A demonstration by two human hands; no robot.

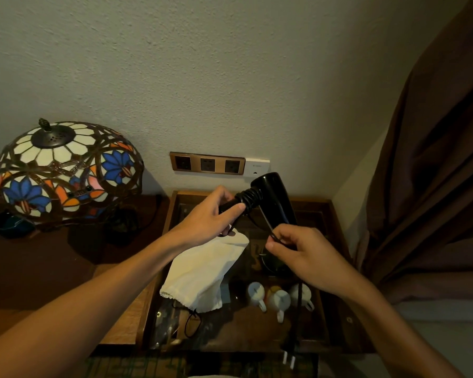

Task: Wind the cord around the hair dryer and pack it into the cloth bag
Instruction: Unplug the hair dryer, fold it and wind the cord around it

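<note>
Held in the air above the glass-topped surface: 1 black hair dryer, its handle gripped by the left hand, with several turns of cord already wound round the handle. Pinched by the right hand: the free run of cord, hanging down to 1 plug with 2 pins. Lying on the surface under the left hand: 1 white cloth bag; beside it, 3 small white cups; further left, 1 stained-glass lamp; on the wall, 3 sockets.
</note>
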